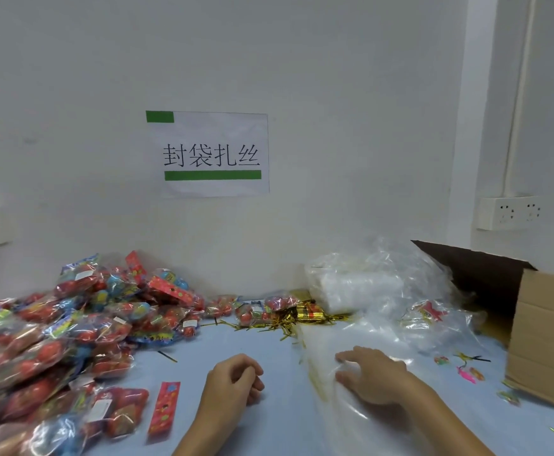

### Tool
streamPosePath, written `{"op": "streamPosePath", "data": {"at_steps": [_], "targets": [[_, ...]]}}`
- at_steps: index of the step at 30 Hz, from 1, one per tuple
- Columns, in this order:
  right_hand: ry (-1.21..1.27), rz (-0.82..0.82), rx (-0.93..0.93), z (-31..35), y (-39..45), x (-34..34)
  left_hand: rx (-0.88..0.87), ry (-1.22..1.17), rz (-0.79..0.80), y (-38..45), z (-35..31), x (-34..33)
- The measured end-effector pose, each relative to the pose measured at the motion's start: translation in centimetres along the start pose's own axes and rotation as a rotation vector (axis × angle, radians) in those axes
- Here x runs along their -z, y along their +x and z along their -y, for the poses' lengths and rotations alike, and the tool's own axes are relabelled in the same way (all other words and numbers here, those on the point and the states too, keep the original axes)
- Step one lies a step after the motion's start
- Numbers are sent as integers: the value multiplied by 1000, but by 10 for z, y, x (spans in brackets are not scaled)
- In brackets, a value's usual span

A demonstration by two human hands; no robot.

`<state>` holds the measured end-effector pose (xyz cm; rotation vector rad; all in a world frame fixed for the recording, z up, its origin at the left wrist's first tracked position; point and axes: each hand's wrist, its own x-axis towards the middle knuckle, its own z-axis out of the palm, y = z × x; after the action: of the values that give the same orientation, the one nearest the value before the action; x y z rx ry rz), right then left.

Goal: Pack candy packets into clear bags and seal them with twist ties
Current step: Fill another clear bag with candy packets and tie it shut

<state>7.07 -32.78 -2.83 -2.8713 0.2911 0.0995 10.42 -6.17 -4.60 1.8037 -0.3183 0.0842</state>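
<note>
Right hand (372,376) flat, fingers spread, pressing on the clear bags (341,399). Left hand (234,380) at nine o'clock from it, loosely curled, holding nothing. Gold twist ties (289,319) at twelve o'clock. Candy packets (71,327) heaped at ten o'clock. Cardboard box (545,337) at three o'clock.

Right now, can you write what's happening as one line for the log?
left hand: loosely curled, empty | right hand: on clear bags | candy packets: piled left | twist ties: by wall
</note>
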Motion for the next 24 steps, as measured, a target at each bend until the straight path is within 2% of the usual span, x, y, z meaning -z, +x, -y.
{"op": "streamPosePath", "data": {"at_steps": [3,7,11,15,17,20,22,24], "targets": [[51,-50,25,14,6,8,2,-4,6,-1,-2,1],[16,24,44,40,14,17,-2,7,-9,-2,-3,1],[110,-16,72,71,14,0,15,-32,-68,0,-1,1],[108,-98,184,103,5,-28,110,-177,-153,3,-1,2],[44,-98,258,113,-3,-38,158,-218,-130,4,-2,3],[23,-44,383,120,-15,-43,200,-68,-91,5,-3,1],[48,-19,436,122,-21,-42,211,26,-158,5,0,-2],[46,12,448,121,-24,-40,217,9,-266,6,2,2]]}}
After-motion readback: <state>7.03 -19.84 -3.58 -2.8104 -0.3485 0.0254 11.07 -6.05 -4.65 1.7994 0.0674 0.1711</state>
